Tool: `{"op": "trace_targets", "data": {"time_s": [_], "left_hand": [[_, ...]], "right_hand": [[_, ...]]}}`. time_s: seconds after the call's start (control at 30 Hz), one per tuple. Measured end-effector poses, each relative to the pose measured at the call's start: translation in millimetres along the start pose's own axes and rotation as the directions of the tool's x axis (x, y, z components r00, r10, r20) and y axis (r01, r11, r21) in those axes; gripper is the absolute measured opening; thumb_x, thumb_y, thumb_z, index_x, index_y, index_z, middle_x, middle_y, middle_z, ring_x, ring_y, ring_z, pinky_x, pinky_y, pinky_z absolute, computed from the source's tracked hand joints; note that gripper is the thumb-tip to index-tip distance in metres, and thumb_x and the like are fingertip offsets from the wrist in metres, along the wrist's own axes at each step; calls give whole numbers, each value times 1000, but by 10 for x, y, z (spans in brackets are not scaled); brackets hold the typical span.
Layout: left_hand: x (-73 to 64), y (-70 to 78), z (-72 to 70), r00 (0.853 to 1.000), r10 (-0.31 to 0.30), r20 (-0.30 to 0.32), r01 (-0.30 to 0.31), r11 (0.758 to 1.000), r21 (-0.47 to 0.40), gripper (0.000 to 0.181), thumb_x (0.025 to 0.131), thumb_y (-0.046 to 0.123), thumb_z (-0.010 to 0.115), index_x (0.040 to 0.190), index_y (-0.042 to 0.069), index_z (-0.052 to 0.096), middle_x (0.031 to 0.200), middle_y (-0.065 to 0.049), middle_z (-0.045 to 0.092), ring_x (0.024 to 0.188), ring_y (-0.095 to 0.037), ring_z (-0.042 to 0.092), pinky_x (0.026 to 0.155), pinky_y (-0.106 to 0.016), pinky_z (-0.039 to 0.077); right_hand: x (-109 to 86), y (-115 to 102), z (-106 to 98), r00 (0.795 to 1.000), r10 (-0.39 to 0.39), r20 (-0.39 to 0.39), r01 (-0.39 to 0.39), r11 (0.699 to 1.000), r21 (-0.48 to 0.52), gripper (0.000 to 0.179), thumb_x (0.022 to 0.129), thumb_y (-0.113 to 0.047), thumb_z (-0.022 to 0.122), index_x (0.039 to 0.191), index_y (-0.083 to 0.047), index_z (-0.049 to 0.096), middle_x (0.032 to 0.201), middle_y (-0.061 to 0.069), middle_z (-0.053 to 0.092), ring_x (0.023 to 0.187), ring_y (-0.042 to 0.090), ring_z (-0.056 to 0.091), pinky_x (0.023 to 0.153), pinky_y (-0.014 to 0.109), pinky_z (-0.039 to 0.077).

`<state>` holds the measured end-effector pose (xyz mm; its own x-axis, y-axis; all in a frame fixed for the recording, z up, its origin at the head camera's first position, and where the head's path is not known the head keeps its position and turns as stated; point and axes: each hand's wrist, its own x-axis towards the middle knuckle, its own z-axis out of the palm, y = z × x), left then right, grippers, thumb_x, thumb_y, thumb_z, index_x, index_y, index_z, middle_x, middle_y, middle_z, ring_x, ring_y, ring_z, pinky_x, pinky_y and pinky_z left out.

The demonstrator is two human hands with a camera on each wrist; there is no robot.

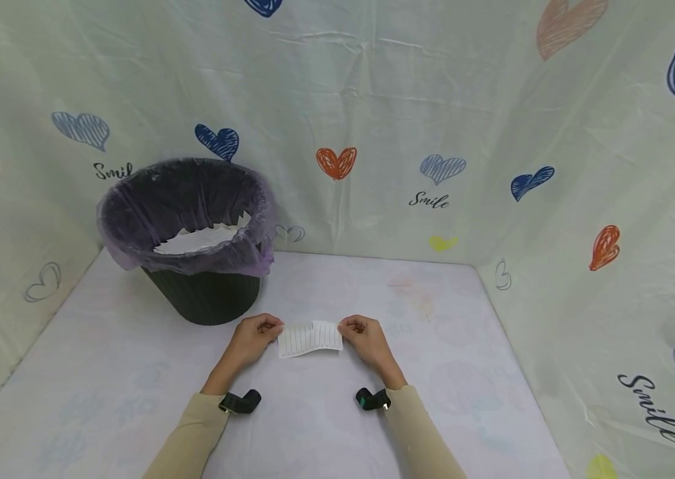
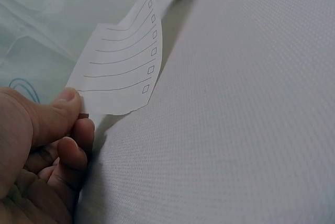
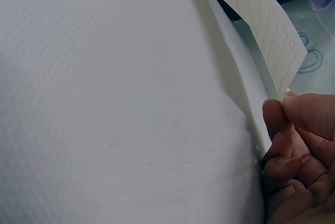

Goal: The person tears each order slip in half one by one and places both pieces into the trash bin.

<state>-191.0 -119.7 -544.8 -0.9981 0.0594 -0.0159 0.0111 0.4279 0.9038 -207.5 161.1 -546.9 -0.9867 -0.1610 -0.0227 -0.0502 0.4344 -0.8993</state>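
A small white sheet of checklist paper (image 1: 310, 340), printed with lines and little boxes, is stretched between both hands just over the table. Its far edge has a step near the middle, and the sheet bends there. My left hand (image 1: 256, 338) pinches one end between thumb and fingers; in the left wrist view the thumb (image 2: 65, 101) lies over the paper's corner. At the opposite end, my right hand (image 1: 367, 338) pinches the other corner, with the thumb and forefinger meeting at the paper (image 3: 272, 41) in the right wrist view.
A dark bin (image 1: 211, 296) lined with a purple plastic bag (image 1: 253, 249) stands at the back left. White paper pieces (image 1: 199, 239) lie inside it. The white table (image 1: 313, 426) meets a heart-printed curtain (image 1: 373, 133) behind and at both sides.
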Motion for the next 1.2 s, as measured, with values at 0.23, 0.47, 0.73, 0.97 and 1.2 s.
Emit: {"op": "trace_targets", "data": {"time_s": [0.23, 0.47, 0.73, 0.97, 1.2], "left_hand": [[-6, -14, -1, 1000, -4, -5, 4, 1000, -11, 12, 98, 5, 68, 106, -3, 72, 87, -9, 69, 73, -12, 58, 63, -22, 47], [7, -31, 0, 1000, -14, -8, 14, 999, -35, 12, 98, 4, 68, 106, -4, 71, 86, -10, 69, 73, -14, 59, 63, -21, 46], [8, -26, 5, 1000, -6, -15, 6, 999, -50, 12, 98, 3, 68, 107, -4, 71, 88, -10, 69, 73, -14, 59, 65, -21, 47], [-6, -32, -1, 999, -33, -21, 32, 997, -71, 15, 101, 7, 65, 109, -5, 68, 89, -13, 68, 74, -15, 60, 63, -21, 47], [12, -29, -6, 998, -55, -26, 53, 994, -92, 16, 101, 8, 64, 110, -5, 67, 88, -13, 68, 73, -14, 60, 59, -21, 47]], "right_hand": [[-2, -7, 1, 1000, 1, -8, -1, 1000, 7, 15, 99, -20, 70, 99, -6, 75, 85, 5, 70, 72, 13, 57, 64, 23, 46], [-2, -6, -5, 1000, 9, -11, -9, 1000, -7, 13, 98, -19, 70, 99, -6, 75, 85, 3, 70, 72, 12, 57, 66, 23, 46], [-1, -8, -5, 1000, 2, -9, -2, 1000, 17, 13, 98, -18, 71, 98, -5, 75, 83, 6, 70, 69, 12, 55, 62, 22, 45], [0, 6, -6, 1000, -4, -6, 4, 1000, 24, 13, 98, -17, 70, 98, -5, 75, 85, 7, 72, 70, 13, 57, 63, 22, 46], [5, 6, -10, 1000, -5, -14, 5, 1000, 26, 13, 98, -16, 71, 98, -4, 75, 86, 9, 72, 69, 12, 56, 62, 21, 45]]}}
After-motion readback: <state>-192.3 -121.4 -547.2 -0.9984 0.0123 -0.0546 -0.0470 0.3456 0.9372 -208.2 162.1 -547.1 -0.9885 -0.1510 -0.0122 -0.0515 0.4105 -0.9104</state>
